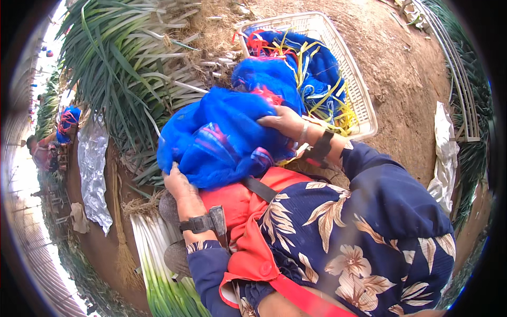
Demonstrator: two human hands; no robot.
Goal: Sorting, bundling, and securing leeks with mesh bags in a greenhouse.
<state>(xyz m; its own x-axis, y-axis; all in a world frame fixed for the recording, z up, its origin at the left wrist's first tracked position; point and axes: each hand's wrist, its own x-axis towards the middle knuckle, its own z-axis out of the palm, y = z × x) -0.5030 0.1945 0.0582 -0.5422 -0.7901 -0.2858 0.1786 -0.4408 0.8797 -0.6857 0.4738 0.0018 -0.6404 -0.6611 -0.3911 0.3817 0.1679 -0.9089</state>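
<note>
A bunched blue mesh bag (222, 138) with red-and-white bands lies across my lap, over a red apron (225, 202). My left hand (181, 184) grips its near left edge, thumb on top. My right hand (283, 122) holds the bag's right side, fingers partly hidden by the cloth. More blue netting (273, 75) with red ties continues from there towards a cream plastic crate (358, 87). Inside the crate lie blue bags with yellow and red drawstrings (313, 67).
A heap of long green onions (119, 59) lies at upper left, roots facing the crate. A trimmed bunch (158, 245) lies by my left knee. Left of it are a straw broom (123, 253) and silvery plastic sheeting (94, 170). Another person (41, 152) is at far left. A metal rack (461, 71) stands right.
</note>
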